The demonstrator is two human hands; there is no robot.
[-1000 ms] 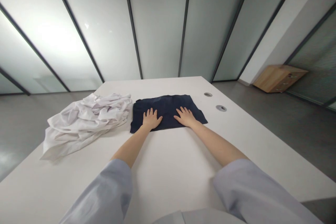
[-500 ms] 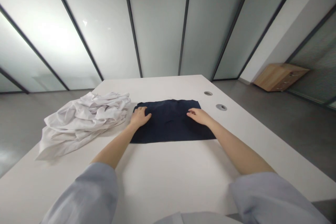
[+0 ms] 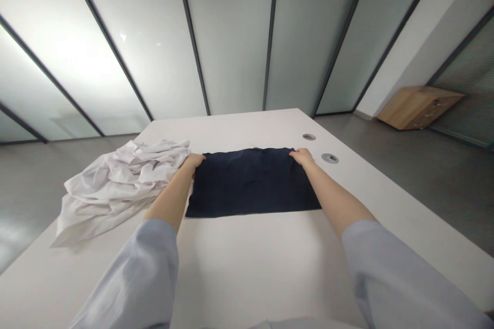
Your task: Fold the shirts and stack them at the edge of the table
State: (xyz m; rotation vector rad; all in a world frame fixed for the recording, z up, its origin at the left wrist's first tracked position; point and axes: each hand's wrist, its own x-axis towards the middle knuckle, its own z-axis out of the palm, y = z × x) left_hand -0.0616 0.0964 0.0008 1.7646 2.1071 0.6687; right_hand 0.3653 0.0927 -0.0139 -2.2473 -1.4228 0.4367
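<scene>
Setting: apparently an office
Partition: dark-framed frosted glass
Table: white, with round cable grommets
Cabinet: low, wooden, drawered

1. The desk stretches away from the person, across the lower middle of the view.
2. On its middle lies a folded cloth, long sides running left to right.
3. The left hand is at the cloth's far left corner, the right hand at its far right corner.
4. Left of the cloth, on the desk, lies a heap of fabric.
5. Right of the cloth, two cable grommets sit in the desktop, one behind the other.
6. Behind the desk stands a glass partition.
7. Farther right, beyond the desk, a drawer cabinet stands on the floor.
</scene>
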